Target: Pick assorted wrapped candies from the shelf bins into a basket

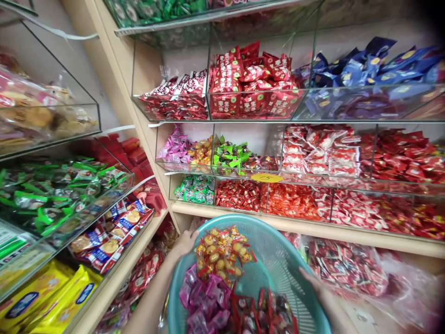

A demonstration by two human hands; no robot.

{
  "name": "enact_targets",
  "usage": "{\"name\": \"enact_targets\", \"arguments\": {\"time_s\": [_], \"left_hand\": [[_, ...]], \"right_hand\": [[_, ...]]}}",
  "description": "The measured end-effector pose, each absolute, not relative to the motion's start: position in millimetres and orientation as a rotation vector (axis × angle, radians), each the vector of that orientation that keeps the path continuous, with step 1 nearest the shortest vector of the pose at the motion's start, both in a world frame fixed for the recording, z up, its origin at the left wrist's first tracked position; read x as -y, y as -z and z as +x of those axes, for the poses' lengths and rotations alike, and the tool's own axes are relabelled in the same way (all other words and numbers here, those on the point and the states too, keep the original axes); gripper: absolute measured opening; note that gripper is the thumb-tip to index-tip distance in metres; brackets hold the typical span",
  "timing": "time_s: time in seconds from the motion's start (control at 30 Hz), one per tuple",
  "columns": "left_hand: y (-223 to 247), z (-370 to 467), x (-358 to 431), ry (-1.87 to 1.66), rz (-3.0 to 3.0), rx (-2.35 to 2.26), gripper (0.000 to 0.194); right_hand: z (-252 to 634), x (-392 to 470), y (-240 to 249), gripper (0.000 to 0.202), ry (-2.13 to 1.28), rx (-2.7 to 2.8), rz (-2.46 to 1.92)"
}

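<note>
A round teal plastic basket (274, 250) fills the lower middle of the view. My left hand (187, 242) grips its rim at the upper left, and my right hand (314, 280) holds the rim on the right side. Inside lie yellow-wrapped candies (222, 253) at the top, purple-wrapped candies (205, 299) at the lower left and dark candies in red-edged wrappers (260, 311) at the bottom.
Clear shelf bins of red packets (253, 79), blue packets (368, 69), green-wrapped candies (231, 155) and red candies (238, 195) stand ahead. More bins and yellow packages (52, 297) line the left. Bagged candy (347, 264) lies below the shelf at right.
</note>
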State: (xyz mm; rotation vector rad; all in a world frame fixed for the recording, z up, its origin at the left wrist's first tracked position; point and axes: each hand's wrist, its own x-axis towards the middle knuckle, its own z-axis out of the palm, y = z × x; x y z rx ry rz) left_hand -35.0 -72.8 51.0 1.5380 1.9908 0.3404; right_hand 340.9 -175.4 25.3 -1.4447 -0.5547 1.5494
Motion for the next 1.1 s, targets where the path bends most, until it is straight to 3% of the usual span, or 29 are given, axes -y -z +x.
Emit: {"name": "enact_targets", "arguments": {"time_s": [0.37, 0.57, 0.67, 0.73, 0.9, 1.1], "left_hand": [[-18, -66, 170, -0.592, 1.409, -2.06, 0.054], [-23, -74, 214, -0.711, 1.215, -2.058, 0.061], [-36, -84, 222, -0.581, 1.025, -2.002, 0.066], [-49, -90, 212, -0.524, 1.002, -1.973, 0.064], [-82, -75, 126, -0.791, 1.554, -1.958, 0.052], [-72, -23, 19, -0.478, 1.771, -1.595, 0.054]], "right_hand": [[331, 98, -54, 0.05, -1.994, 0.709, -1.219], [309, 69, -48, 0.051, -2.074, 0.828, -1.109], [299, 59, -48, 0.048, -2.11, 0.908, -1.06], [295, 55, -50, 0.046, -2.11, 0.947, -1.063], [289, 55, -54, 0.046, -2.158, 0.936, -1.068], [287, 59, -51, 0.045, -2.152, 0.882, -1.164]]}}
